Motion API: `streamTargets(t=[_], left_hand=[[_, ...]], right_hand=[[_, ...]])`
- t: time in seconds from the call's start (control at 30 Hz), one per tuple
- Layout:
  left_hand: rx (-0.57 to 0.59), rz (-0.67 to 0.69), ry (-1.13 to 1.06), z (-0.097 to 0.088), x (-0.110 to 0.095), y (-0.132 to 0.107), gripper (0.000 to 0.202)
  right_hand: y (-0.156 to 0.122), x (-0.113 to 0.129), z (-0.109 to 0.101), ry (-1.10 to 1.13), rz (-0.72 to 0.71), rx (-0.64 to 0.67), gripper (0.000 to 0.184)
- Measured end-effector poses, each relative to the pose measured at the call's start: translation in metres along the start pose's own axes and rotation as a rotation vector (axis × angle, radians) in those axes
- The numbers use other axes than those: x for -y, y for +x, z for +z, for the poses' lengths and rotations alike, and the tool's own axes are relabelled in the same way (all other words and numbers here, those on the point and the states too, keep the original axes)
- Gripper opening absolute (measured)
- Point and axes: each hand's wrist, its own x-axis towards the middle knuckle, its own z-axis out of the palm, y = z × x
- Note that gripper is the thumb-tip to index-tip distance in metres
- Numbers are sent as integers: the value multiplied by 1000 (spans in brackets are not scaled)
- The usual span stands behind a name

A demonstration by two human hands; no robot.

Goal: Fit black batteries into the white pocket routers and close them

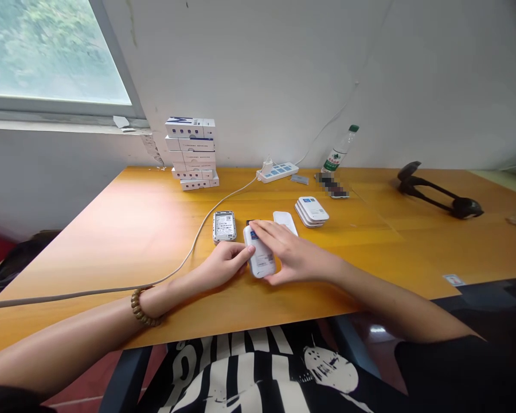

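A small white device (pixel 260 259) with a label lies on the orange table (pixel 133 229) in front of me. My left hand (pixel 226 264) grips its left edge, fingers curled around it, a bead bracelet on the wrist. My right hand (pixel 290 255) rests on top of the device, fingers pressing its upper face and thumb under its near end. Another device (pixel 224 225), showing a printed label, lies just left and beyond. A white cover (pixel 285 222) lies beyond my right hand.
A stack of white covers (pixel 312 210) sits further back. White boxes (pixel 191 152) are piled by the wall. A power strip (pixel 278 171) with a cable (pixel 112 289), a water bottle (pixel 339 150) and a black scanner stand (pixel 438 194) are also on the table.
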Motion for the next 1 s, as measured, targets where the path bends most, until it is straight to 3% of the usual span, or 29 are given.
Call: streamTargets(t=[0.07,0.17,0.23,0.3,0.4,0.53,0.73,1.0], left_hand=[[-46,123,112,-8,-2,0,56],[-239,283,325,-29,3,5,46],[-349,349,405,-45,13,11,38],[-409,365,473,-60,25,18,26],[-379,265,556,-78,43,27,51],[-203,124,554,-87,59,33,92],[-122,93,523,-87,60,35,105],[-105,70,496,-89,61,35,102]], right_hand=[[-5,-23,-25,58,69,58,117],[-16,-74,-76,81,351,140,117],[-22,-108,-104,33,539,218,118],[-26,-135,-121,-16,610,307,120],[-27,-160,-124,-53,618,409,123],[-24,-173,-116,-54,630,446,125],[-24,-175,-118,-47,590,426,122],[-24,-176,-118,-15,632,452,123]])
